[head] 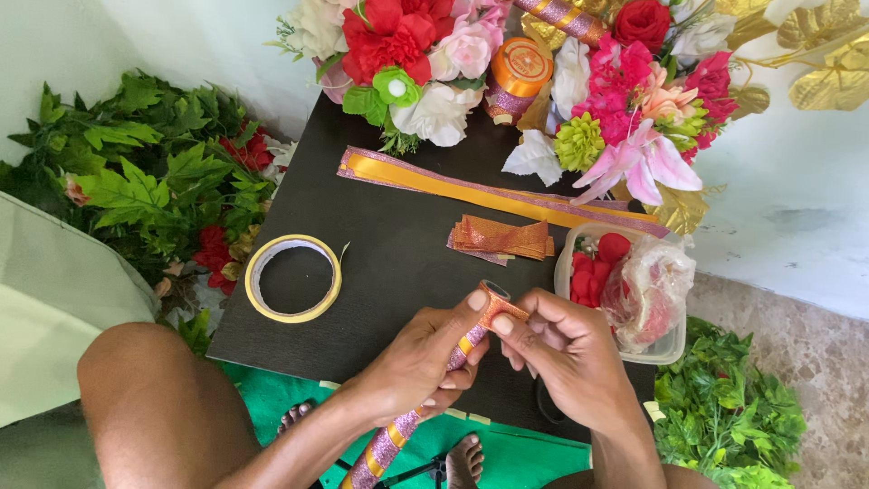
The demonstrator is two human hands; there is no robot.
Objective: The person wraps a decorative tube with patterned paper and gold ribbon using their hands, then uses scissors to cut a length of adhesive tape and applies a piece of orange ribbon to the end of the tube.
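Note:
My left hand (421, 362) grips a stick wrapped in pink glitter and yellow ribbon (391, 441), which runs from the bottom of the view up to my thumbs. My right hand (566, 349) pinches a short orange glitter ribbon piece (501, 309) against the stick's top end. Both hands hover over the near edge of a small dark table (398, 263).
On the table lie a yellow tape roll (293, 278), a stack of cut orange ribbon pieces (501, 238), a long yellow-and-pink ribbon strip (471, 192), an orange ribbon spool (519, 74) and a plastic tub of red petals (625, 290). Artificial flowers (425, 54) and green leaves (145, 172) surround it.

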